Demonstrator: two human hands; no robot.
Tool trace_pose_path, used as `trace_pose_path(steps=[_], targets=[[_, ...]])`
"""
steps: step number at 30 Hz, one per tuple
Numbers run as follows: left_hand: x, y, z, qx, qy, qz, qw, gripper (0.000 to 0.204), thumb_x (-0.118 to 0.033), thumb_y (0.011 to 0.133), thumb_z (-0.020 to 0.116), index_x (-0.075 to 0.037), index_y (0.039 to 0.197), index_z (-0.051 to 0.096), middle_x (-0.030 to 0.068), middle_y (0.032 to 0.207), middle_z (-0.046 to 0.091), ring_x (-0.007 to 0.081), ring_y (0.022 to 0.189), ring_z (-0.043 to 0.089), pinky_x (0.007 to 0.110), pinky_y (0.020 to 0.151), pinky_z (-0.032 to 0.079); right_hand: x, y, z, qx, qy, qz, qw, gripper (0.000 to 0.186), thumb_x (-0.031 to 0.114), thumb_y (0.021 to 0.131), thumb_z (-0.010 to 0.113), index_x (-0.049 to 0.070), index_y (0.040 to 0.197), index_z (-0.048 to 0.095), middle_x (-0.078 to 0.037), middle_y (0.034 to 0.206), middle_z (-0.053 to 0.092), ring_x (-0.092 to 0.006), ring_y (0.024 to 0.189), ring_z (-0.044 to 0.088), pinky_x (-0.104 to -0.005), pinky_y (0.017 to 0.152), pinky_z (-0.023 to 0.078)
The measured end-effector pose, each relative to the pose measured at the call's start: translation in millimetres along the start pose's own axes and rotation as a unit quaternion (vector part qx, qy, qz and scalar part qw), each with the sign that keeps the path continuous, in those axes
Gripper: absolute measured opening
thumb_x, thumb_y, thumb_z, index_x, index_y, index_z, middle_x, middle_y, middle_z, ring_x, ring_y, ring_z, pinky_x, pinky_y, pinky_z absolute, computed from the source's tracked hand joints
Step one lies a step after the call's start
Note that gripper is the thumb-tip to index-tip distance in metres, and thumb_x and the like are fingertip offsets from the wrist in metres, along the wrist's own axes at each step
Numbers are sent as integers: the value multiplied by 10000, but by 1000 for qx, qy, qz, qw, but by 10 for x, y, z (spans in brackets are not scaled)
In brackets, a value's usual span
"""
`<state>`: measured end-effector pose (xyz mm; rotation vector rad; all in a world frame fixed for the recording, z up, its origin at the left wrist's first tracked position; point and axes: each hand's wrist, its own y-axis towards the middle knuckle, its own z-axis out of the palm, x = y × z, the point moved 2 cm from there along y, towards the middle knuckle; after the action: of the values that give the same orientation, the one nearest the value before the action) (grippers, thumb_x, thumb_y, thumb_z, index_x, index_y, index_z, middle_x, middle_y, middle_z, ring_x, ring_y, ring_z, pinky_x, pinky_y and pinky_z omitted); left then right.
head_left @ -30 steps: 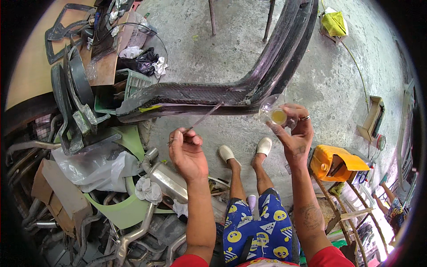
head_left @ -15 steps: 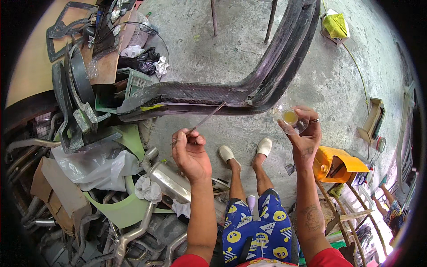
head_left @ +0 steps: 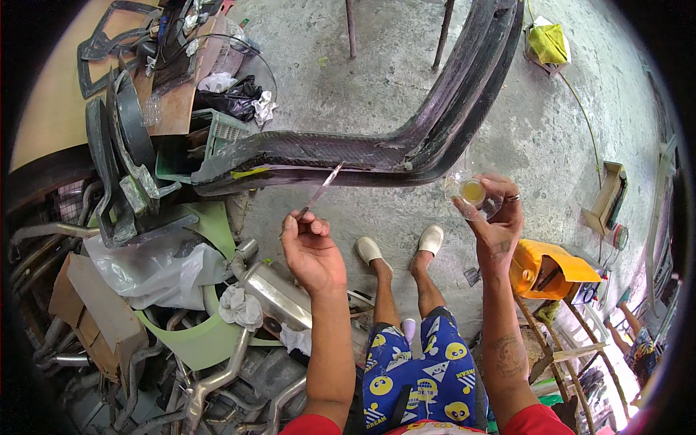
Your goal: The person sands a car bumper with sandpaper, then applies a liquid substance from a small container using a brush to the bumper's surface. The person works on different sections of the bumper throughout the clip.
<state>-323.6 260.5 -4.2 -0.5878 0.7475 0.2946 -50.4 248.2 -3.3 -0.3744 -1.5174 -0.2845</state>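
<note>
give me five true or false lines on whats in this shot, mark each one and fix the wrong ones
1. The left hand holds a thin tool. True.
2. The right hand is empty. False: the right hand holds a clear cup with yellowish liquid in it.
3. A silver muffler lies in the left half of the picture. True.
4. The orange container is on the person's left. False: the orange container is on the right.
5. The long dark part ahead of the hands runs straight throughout. False: the long dark part bends, its right end angling away from the person.
</note>
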Motion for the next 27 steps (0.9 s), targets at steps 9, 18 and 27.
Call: trace_pose_path(steps=[9,18,27], targets=[[282,-228,-49,-16,-9,-85,996,163,-182,1020,577,-26,1048,617,73,931,646,141,780,554,284,725,463,-17,8,-65,-4,8,8,1000,414,-53,763,819,48,1122,639,-79,1209,624,-156,1109,592,-297,964,464],[284,-150,69,3,-44,-73,996,152,-163,1011,580,-18,1052,603,69,971,621,132,802,544,279,732,465,0,-5,-148,2,-1,9,1000,420,-53,755,834,55,1110,637,-82,1204,625,-167,1119,594,-309,987,458],[475,-439,-99,-20,-75,-148,986,141,-141,1006,586,-9,1052,600,72,951,608,135,804,541,278,729,466,-24,-10,-241,11,1,-3,1000,417,-25,768,833,60,1129,641,-70,1198,619,-160,1082,604,-306,954,475]])
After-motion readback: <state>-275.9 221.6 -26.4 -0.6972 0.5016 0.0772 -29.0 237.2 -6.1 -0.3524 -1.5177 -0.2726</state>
